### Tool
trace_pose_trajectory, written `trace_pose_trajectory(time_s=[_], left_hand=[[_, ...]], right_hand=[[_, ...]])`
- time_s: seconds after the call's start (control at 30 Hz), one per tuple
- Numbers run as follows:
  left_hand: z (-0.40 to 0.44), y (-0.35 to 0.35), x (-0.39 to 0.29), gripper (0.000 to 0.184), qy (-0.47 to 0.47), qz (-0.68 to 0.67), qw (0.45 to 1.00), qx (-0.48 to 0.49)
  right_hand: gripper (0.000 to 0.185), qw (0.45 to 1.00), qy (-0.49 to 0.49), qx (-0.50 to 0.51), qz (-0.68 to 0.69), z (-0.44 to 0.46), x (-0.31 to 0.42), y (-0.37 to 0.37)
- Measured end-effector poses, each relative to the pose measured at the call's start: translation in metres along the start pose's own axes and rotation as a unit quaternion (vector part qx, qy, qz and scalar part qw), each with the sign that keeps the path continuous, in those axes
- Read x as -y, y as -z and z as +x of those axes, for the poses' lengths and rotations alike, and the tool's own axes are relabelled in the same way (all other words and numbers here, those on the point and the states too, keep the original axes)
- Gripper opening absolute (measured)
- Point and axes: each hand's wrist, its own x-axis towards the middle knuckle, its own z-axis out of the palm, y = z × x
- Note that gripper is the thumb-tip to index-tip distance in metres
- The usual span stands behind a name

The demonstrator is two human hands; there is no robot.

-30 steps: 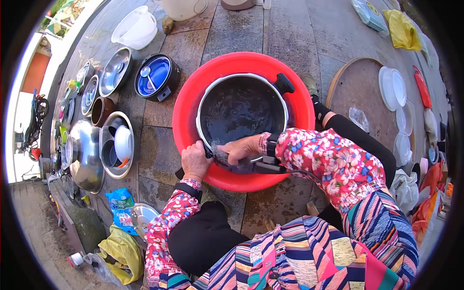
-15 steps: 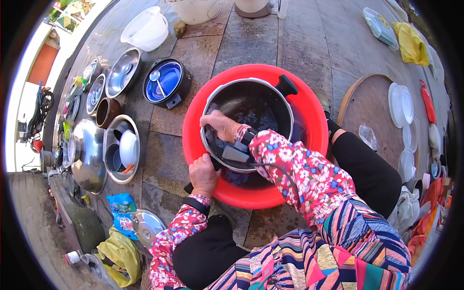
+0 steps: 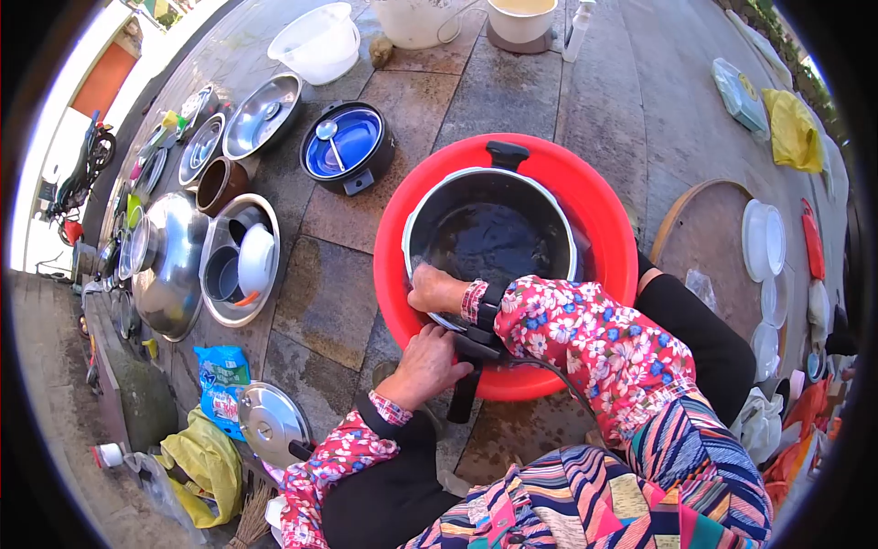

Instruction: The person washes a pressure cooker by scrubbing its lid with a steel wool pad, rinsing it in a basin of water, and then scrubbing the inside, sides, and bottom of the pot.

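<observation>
A dark-walled metal pot with water inside sits in a red basin. Its short black handle points to the far side; a long black handle points toward me over the basin's near edge. My right hand is closed at the pot's left near rim; what its fingers hold is hidden. Just below it my left hand rests by the near rim, above the long handle, thumb apart from the fingers, gripping nothing that I can see.
On the left are a blue-lined pot, steel bowls and a large steel lid. A round wooden board with plastic containers lies at right. A pot lid and yellow bag lie at lower left.
The pot has turned anticlockwise, its short handle going from upper right to the top. My right hand moved to the near left rim, and my left hand loosened from the rim. The view shifted.
</observation>
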Motion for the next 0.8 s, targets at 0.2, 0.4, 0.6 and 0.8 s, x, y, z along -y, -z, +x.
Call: trace_pose_trajectory(time_s=[0.2, 0.4, 0.6, 0.8], left_hand=[[-0.018, 0.047, 0.021, 0.027, 0.130, -0.232, 0.958, -0.103], [-0.006, 0.037, 0.064, 0.023, 0.186, -0.245, 0.891, -0.334], [0.001, 0.033, 0.079, 0.028, 0.148, -0.018, 0.891, -0.428], [0.030, 0.033, 0.084, 0.038, 0.060, 0.088, 0.924, -0.368]], right_hand=[[0.035, 0.975, 0.054, 0.185, -0.114, -0.021, -0.039, -0.044], [0.039, 0.931, 0.089, 0.282, -0.217, -0.084, -0.034, -0.013], [0.034, 0.867, 0.146, 0.329, -0.346, -0.123, -0.077, 0.001], [0.026, 0.793, 0.203, 0.344, -0.461, -0.152, -0.109, 0.038]])
